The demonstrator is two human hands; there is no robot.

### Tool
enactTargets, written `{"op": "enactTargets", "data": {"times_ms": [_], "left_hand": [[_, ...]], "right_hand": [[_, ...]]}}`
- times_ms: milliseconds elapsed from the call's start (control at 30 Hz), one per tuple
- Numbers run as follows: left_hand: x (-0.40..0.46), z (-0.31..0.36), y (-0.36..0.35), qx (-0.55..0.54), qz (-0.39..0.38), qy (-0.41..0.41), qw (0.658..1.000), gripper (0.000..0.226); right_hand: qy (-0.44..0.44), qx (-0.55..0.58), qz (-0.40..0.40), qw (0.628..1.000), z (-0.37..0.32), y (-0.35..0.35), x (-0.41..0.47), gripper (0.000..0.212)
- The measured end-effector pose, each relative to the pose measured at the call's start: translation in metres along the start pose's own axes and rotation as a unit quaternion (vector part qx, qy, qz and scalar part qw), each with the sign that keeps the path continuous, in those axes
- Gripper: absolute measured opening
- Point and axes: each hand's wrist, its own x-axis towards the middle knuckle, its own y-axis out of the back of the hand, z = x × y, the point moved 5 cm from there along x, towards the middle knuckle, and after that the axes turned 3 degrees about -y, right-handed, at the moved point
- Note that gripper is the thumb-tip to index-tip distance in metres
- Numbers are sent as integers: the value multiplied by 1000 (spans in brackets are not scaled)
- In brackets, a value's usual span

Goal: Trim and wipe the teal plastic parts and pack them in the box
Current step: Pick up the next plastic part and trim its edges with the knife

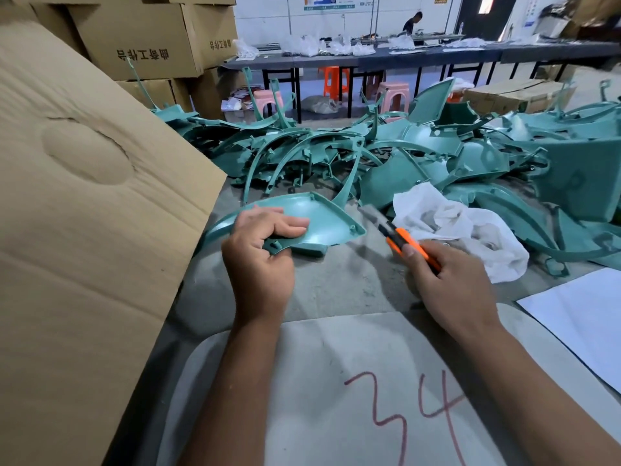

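My left hand [265, 245] grips a curved teal plastic part [324, 218] by its near edge, fingers on top and thumb beneath, just above the grey table. My right hand [443, 277] holds an orange and black utility knife [403, 240], its blurred blade end pointing up-left toward the part's right corner without touching it. A crumpled white cloth [463, 227] lies behind the knife. A large heap of teal plastic parts [386, 153] covers the back of the table. The big cardboard box flap [90, 196] rises on the left.
A grey sheet marked 34 in red [336, 381] lies near me under my forearms. White paper [584, 314] sits at the right. Stacked cartons [144, 38] stand at back left. Beyond are long tables, plastic stools [391, 95] and a person [412, 21] far off.
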Motion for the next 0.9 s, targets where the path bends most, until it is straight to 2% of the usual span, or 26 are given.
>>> {"op": "enactTargets", "data": {"times_ms": [33, 67, 133, 167, 200, 333, 433, 500, 533, 600, 667, 700, 767, 800, 833, 900], "left_hand": [[2, 2, -1, 2, -12, -11, 1000, 47], [2, 4, -3, 9, -27, -22, 999, 45], [2, 7, -8, 17, -53, -22, 998, 42], [2, 9, -11, 12, -63, -15, 998, 42], [3, 11, -14, 4, -74, -8, 997, 43], [3, 23, -32, -105, -145, 32, 983, 54], [-4, 29, -44, -171, -207, 66, 961, 53], [-9, 25, -48, -148, -230, 79, 958, 53], [-11, 22, -49, -151, -229, 101, 956, 61], [-13, 10, -44, -211, -159, 177, 948, 69], [-18, -3, -39, -269, -93, 279, 917, 40], [-21, -7, -39, -293, -101, 336, 889, 32], [-27, -10, -42, -307, -168, 395, 849, 60], [-28, -9, -44, -295, -207, 392, 847, 66], [-28, -7, -45, -276, -227, 381, 853, 61], [-29, -6, -44, -226, -222, 357, 879, 35]], "right_hand": [[-22, 49, -2, 999, 3, 1, 2, 41], [-49, 149, -12, 987, 4, 2, 2, 44], [-112, 390, -52, 912, 0, -2, 2, 52], [-141, 460, -76, 873, -2, -5, 2, 49], [-165, 487, -98, 852, -4, -8, 1, 47], [-218, 510, -163, 816, -8, -20, -2, 48], [-256, 581, -174, 753, -8, -24, -6, 27], [-259, 604, -131, 742, -3, -21, -4, 27], [-255, 617, -106, 737, -1, -20, -2, 22], [-254, 628, -53, 734, 0, -16, 0, 13], [-262, 626, -6, 735, 3, -14, 1, 13], [-256, 628, 6, 735, 2, -12, 2, 14], [-230, 615, 7, 754, -3, -11, 2, 15], [-220, 599, 3, 770, -4, -12, 1, 15], [-214, 584, -4, 783, -6, -12, 0, 14], [-210, 561, -15, 801, -7, -13, -1, 15]]}}
